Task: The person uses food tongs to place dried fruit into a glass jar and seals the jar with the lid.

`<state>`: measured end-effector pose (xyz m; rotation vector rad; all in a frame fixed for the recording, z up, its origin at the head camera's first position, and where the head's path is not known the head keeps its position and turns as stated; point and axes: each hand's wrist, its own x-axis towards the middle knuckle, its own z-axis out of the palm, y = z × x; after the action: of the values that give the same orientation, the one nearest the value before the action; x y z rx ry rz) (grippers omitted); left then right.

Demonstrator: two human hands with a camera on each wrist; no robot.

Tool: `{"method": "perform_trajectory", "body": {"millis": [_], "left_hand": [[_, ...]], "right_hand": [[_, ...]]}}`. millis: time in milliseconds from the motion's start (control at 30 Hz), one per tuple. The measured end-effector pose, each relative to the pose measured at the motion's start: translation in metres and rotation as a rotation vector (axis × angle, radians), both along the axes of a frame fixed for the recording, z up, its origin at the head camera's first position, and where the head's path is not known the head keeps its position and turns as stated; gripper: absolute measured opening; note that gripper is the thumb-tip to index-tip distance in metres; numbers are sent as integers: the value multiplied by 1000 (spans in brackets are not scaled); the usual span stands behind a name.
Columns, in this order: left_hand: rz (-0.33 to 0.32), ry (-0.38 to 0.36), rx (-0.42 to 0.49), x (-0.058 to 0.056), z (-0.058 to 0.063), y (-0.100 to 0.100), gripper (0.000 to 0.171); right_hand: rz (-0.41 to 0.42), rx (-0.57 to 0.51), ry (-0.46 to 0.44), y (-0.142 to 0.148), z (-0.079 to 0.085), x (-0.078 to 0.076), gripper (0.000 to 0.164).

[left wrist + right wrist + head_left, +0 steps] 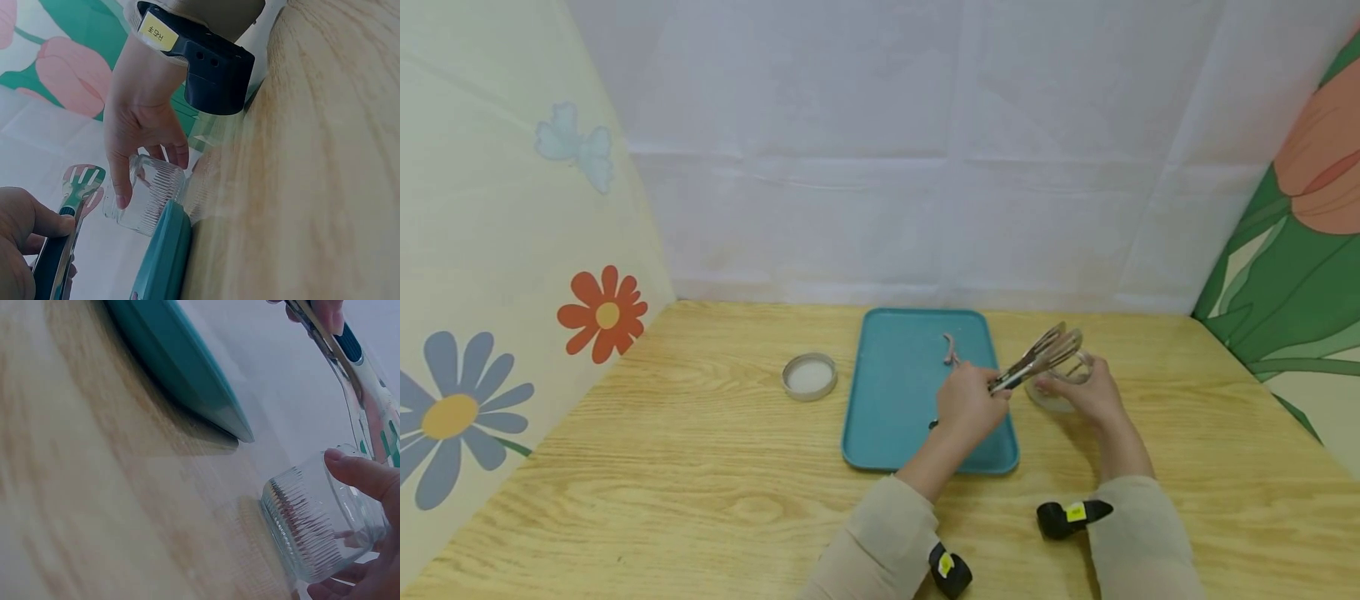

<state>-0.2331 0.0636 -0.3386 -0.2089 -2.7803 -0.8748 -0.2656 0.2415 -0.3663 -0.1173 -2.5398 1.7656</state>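
You are in what looks like a staged recording booth, with a creased white sheet (910, 125) behind your wood-grain table (685, 475), a daisy-printed panel (482, 250) on the left, a tulip-printed panel (1300, 275) on the right, and black cameras (1060, 521) at your cuffs (1135, 508).

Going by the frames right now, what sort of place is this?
Probably a staged tabletop recording booth: a wood-grain table backed by a creased white sheet, flower-printed panels at both sides, and black wrist cameras on the person. The room beyond isn't visible.
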Motion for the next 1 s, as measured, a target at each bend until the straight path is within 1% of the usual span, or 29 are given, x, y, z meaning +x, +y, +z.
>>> {"method": "perform_trajectory", "body": {"millis": [67,167,233,300,467,633,700,767,900,1000], "left_hand": [[2,-2,3,0,0,0,26],[1,-3,11,1,1,-1,28],[1,-3,14,2,1,-1,30],[1,6,10,2,2,-2,30],[0,19,2,4,4,-3,30],[-4,11,26,4,7,-7,36],[-10,32,40,3,8,-9,36],[-14,73,46,1,9,-12,33],[-2,145,58,-2,12,-18,28],[10,145,70,-3,16,-22,30]], "right_hand": [[-3,24,7,2,-4,-2,104],[-5,30,10,2,-6,-4,105],[-12,31,15,1,-6,-3,103],[3,-2,18,0,-3,-2,97],[30,-37,39,0,-3,-2,88],[27,-27,44,5,-12,-9,95],[33,-33,36,6,-13,-9,100],[28,-37,26,5,-11,-7,103],[10,-8,3,4,-8,-5,106],[-4,6,-1,4,-7,-5,108]]}}
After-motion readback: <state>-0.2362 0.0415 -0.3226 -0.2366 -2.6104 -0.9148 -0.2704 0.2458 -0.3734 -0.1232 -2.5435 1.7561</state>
